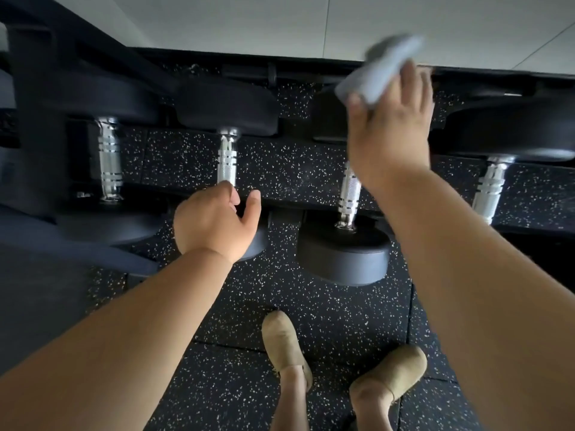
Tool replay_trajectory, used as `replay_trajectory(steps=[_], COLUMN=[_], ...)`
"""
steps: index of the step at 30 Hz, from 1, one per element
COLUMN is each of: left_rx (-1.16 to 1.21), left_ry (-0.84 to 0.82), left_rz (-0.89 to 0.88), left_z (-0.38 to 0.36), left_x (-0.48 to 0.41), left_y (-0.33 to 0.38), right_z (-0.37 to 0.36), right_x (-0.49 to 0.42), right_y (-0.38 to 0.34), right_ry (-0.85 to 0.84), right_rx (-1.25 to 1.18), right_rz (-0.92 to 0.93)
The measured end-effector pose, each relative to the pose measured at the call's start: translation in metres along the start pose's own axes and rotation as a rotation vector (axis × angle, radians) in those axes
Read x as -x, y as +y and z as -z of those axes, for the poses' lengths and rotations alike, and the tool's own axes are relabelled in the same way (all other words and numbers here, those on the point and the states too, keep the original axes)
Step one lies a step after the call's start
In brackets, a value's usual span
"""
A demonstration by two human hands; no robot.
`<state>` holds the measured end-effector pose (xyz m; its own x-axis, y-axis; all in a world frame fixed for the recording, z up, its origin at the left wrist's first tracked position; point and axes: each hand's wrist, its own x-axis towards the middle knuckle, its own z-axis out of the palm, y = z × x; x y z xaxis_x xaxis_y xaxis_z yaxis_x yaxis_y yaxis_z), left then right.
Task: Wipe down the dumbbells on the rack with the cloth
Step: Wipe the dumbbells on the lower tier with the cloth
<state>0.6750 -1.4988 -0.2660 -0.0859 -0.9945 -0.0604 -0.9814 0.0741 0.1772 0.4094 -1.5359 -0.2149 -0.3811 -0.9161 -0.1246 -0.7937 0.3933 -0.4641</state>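
Several black dumbbells with chrome handles lie side by side on a low black rack (311, 200). My right hand (389, 126) grips a folded grey cloth (379, 73), blurred, raised over the far head of the third dumbbell (350, 194). My left hand (214, 222) hovers with loosely curled fingers over the near end of the second dumbbell's handle (227, 160) and holds nothing; it hides that dumbbell's near head. The first dumbbell (109, 163) lies at the left and the fourth dumbbell (490, 188) at the right.
Speckled black rubber flooring (326, 321) runs under and in front of the rack. My two feet in tan shoes (286, 343) stand close to the rack. A white wall (249, 20) rises behind it. A dark upright of the rack (34, 119) stands at the left.
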Motion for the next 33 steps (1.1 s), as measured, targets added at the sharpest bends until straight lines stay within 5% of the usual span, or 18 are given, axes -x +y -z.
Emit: replay_trajectory(steps=[3,6,11,13,17,20,23,27,29,33], left_rx=[-0.031,-0.041,-0.051,-0.052,-0.068,-0.061,-0.051,-0.037,-0.055,-0.047], left_ry=[-0.015,-0.014,-0.023,-0.027,-0.029,-0.025,-0.022,-0.022,-0.035,-0.046], left_rz=[-0.017,-0.017,-0.009,-0.003,-0.007,-0.011,-0.006,-0.010,-0.008,-0.005], left_z=[0.002,0.002,0.001,0.001,0.000,-0.001,-0.002,-0.002,-0.001,-0.001], left_x=[0.001,0.001,0.001,0.001,0.001,0.002,0.002,0.001,0.001,0.002], left_y=[0.000,0.001,0.003,0.003,0.001,0.000,0.000,0.001,0.001,0.000], right_z=[-0.010,0.001,0.011,0.007,-0.014,-0.011,-0.003,0.007,-0.002,-0.021], right_x=[-0.008,-0.008,-0.019,-0.018,-0.007,-0.011,0.000,0.006,-0.006,-0.007], right_y=[-0.025,-0.007,0.013,-0.011,-0.031,-0.003,0.020,0.013,-0.009,-0.024], right_ry=[0.008,-0.024,-0.004,-0.045,-0.087,-0.009,0.111,0.054,0.040,0.175], right_rx=[0.296,0.344,-0.116,0.011,0.539,0.458,0.251,-0.135,-0.077,0.292], right_rz=[0.229,0.388,-0.019,-0.034,0.439,0.562,0.478,0.007,-0.123,0.126])
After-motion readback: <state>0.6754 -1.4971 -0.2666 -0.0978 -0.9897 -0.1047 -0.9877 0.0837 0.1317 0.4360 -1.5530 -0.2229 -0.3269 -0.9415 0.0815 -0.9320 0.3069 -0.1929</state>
